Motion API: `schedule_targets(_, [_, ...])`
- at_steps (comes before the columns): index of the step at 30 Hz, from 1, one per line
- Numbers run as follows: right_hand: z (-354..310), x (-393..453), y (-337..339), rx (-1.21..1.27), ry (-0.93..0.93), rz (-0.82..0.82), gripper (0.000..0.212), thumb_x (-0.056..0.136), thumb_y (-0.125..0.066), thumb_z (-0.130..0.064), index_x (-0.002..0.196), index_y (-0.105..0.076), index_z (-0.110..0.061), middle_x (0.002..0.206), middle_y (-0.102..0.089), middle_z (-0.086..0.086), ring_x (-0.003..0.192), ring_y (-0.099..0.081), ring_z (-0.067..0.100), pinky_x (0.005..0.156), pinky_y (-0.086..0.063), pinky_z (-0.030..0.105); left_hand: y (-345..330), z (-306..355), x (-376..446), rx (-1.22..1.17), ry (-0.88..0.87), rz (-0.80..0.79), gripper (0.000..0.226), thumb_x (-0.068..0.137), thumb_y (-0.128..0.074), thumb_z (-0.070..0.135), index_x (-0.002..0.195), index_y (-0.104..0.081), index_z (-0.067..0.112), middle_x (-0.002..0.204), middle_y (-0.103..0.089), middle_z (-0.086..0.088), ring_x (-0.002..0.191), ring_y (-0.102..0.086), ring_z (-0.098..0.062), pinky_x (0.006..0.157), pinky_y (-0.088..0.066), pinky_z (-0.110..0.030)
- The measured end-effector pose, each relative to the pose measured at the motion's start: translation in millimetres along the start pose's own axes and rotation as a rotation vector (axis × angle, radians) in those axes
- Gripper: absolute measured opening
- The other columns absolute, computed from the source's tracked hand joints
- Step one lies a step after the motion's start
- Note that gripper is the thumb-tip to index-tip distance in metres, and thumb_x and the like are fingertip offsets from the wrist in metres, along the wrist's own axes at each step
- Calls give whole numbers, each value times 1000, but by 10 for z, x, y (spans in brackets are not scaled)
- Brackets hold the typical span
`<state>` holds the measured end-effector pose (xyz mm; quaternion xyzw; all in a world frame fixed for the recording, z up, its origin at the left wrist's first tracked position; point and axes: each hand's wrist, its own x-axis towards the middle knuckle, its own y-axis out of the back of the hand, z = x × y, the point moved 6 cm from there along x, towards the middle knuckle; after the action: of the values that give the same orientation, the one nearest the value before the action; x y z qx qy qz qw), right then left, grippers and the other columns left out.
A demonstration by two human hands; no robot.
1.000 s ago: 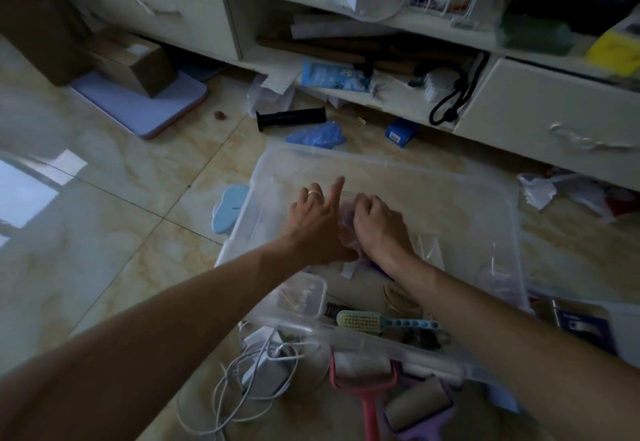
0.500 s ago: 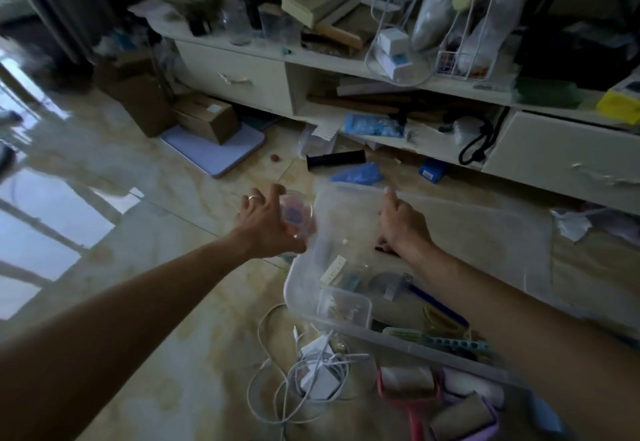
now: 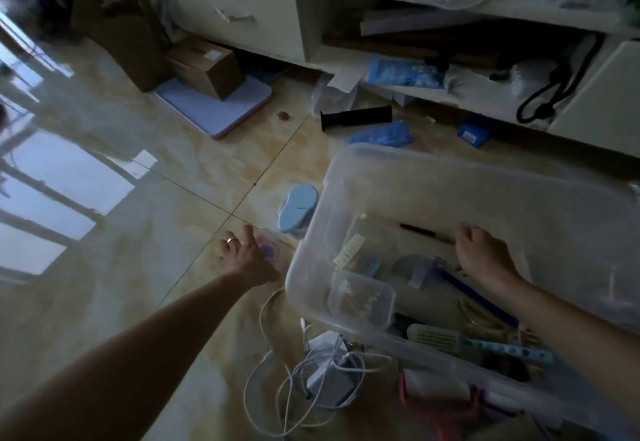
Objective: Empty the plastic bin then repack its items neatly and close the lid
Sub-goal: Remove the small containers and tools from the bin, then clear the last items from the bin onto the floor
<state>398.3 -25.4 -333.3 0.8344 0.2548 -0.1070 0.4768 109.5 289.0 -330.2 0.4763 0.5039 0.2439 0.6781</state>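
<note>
While beside bin (image 3: 311, 233), left hand (image 3: 242, 257) floorward.

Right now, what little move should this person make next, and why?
Probably let go: the left hand has a small clear container down at the floor beside the bin. The right hand is already inside the bin, where many items remain.
</note>
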Motion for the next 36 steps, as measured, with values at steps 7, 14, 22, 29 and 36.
schedule_targets(7, [311, -64, -1, -114, 91, -99, 27, 104, -38, -31, 91, -57, -17, 85, -60, 4, 83, -59, 27, 61, -39, 31, -237, 175, 38, -111, 20, 32, 86, 82, -68, 52, 146, -21, 20, 146, -27, -21, 134, -27, -40, 103, -39, -50])
schedule_targets(14, [5, -216, -280, -237, 322, -193, 19, 98, -53, -23, 105, -69, -16, 104, -71, 8, 90, -64, 23, 72, -51, 32, -179, 119, 76, -204, 106, -78, 113, 83, -63, 60, 155, 17, 27, 162, 10, -18, 149, 7, -39, 119, -7, -58])
schedule_targets(22, [-469, -636, -1196, -278, 301, -688, 48, 97, -55, -42, 135, -49, -13, 132, -60, 14, 115, -60, 32, 83, -43, 30, 1021, 497, -172, -328, 77, 482, 89, 67, -69, 1, 142, -23, 17, 146, -20, -13, 134, -22, -37, 104, -30, -48])
schedule_targets(29, [-257, -421, -973, -244, 233, -642, 45, 80, -77, -40, 110, -52, -18, 106, -63, 1, 90, -60, 14, 68, -48, 28, 1019, 1732, -858, -318, -666, 686, 36, 78, -57, 6, 109, -52, 24, 125, -39, -1, 114, -37, -15, 96, -39, -31])
schedule_targets(36, [-165, -260, -848, -247, 283, -657, 49, 77, -81, -43, 116, -59, -25, 110, -64, -4, 100, -62, 17, 91, -55, 40, -388, 1928, -511, 7, -429, -125, 50, 87, -62, 10, 133, -45, 3, 127, -54, -17, 115, -55, -30, 97, -50, -37])
